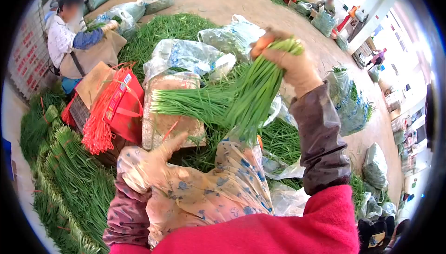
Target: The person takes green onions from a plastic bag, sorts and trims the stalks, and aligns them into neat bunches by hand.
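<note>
My right hand (290, 65) is raised at the upper middle, its fingers wrapped round a bunch of chives (260, 91) whose green leaves hang down to the left. Something orange shows at its fingertips. My left hand (155, 165), blurred by motion, is over my lap with fingers apart, just below a worn board (155, 119). More chives (190, 103) lie across this board, pale ends to the left. A red tie (172, 128) rests on the board near the left fingertips.
A red box (127, 105) draped with red ties (107, 110) stands left of the board. Tied chive bundles (76, 161) are stacked at the left. Beyond lie a loose chive heap (162, 33) and plastic bags (179, 56). A co-worker (69, 35) sits at the upper left.
</note>
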The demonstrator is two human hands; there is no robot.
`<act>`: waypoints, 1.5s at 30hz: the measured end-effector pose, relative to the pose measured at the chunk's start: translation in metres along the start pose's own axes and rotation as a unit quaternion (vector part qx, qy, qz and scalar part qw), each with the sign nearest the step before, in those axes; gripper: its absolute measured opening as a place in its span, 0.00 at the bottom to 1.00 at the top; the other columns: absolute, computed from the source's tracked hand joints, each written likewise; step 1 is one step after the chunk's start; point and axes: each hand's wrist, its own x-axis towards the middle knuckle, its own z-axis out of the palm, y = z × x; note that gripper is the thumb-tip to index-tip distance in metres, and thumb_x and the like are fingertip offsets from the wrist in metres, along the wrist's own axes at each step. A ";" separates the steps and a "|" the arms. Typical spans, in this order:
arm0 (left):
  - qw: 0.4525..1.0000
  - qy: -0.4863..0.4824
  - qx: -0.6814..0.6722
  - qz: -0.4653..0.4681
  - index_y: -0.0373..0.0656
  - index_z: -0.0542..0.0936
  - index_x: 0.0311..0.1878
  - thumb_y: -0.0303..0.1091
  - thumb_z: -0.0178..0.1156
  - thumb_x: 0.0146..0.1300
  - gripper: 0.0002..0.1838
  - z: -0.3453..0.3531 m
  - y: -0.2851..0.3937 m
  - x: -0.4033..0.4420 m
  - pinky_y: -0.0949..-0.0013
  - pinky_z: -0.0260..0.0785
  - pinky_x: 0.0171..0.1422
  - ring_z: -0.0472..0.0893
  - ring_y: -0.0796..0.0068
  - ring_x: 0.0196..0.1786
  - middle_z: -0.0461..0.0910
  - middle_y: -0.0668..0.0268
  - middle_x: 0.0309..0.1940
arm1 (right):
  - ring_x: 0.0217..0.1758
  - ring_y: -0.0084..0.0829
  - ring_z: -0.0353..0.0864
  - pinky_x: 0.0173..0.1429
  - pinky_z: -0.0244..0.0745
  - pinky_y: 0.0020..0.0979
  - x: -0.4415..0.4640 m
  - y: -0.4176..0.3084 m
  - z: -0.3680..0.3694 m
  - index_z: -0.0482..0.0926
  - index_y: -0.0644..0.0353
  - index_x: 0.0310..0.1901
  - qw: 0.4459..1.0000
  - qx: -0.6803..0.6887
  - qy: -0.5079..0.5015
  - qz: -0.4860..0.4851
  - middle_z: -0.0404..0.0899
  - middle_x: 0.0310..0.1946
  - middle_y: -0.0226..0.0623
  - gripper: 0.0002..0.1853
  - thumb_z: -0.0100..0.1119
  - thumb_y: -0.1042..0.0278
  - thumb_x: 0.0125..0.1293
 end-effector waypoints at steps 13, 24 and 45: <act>0.886 -0.004 -0.461 0.054 0.38 0.63 0.68 0.54 0.59 0.63 0.37 0.054 -0.006 0.054 0.60 0.67 0.64 0.74 0.63 0.59 0.74 0.57 0.56 | 0.59 0.35 0.76 0.63 0.71 0.36 -0.044 0.083 0.104 0.62 0.58 0.69 0.981 0.157 -0.080 0.083 0.74 0.59 0.40 0.41 0.69 0.71 0.52; 0.947 -0.089 -0.289 0.110 0.36 0.69 0.61 0.49 0.58 0.63 0.30 0.061 -0.022 0.075 0.58 0.74 0.55 0.80 0.62 0.48 0.78 0.56 0.49 | 0.37 0.48 0.78 0.39 0.73 0.41 -0.067 0.081 0.116 0.78 0.56 0.36 0.918 -0.310 -0.200 -0.149 0.78 0.31 0.41 0.13 0.62 0.64 0.46; 0.839 0.448 0.087 0.297 0.36 0.70 0.62 0.22 0.59 0.62 0.24 -0.095 0.074 0.000 0.70 0.68 0.56 0.75 0.73 0.48 0.77 0.63 0.49 | 0.55 0.47 0.78 0.55 0.76 0.42 -0.095 0.135 0.124 0.65 0.70 0.62 0.941 -0.328 -0.061 0.065 0.76 0.53 0.52 0.49 0.75 0.54 0.38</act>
